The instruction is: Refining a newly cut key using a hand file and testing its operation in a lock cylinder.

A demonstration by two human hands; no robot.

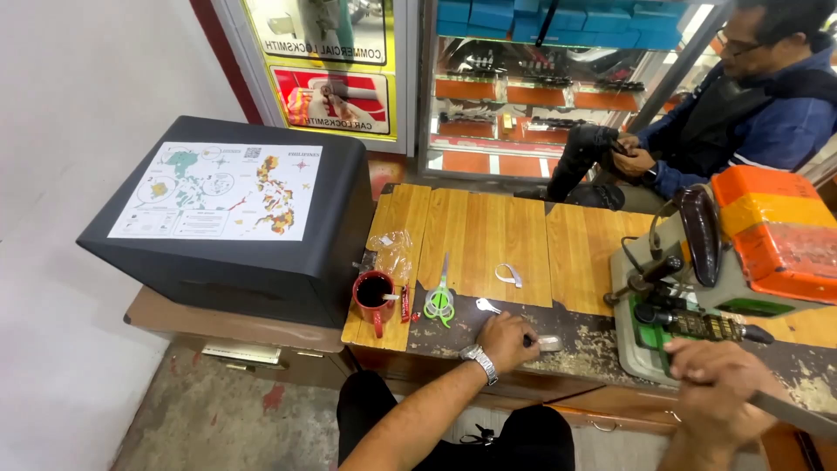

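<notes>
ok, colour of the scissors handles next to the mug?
Light green; the scissors show in the head view, right of the red mug.

I'm in a locksmith's shop; my key-cutting machine [697,288] sits on the filings-strewn table [497,235]; a blank key [486,305] lies there; glass display shelves [540,87] stand behind.

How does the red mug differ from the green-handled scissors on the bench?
The red mug stands upright; the green-handled scissors lie flat. The mug sits beside the black box; the scissors lie nearer the left hand. The mug is bulkier, the scissors slim. Both rest untouched on the wooden bench.
</notes>
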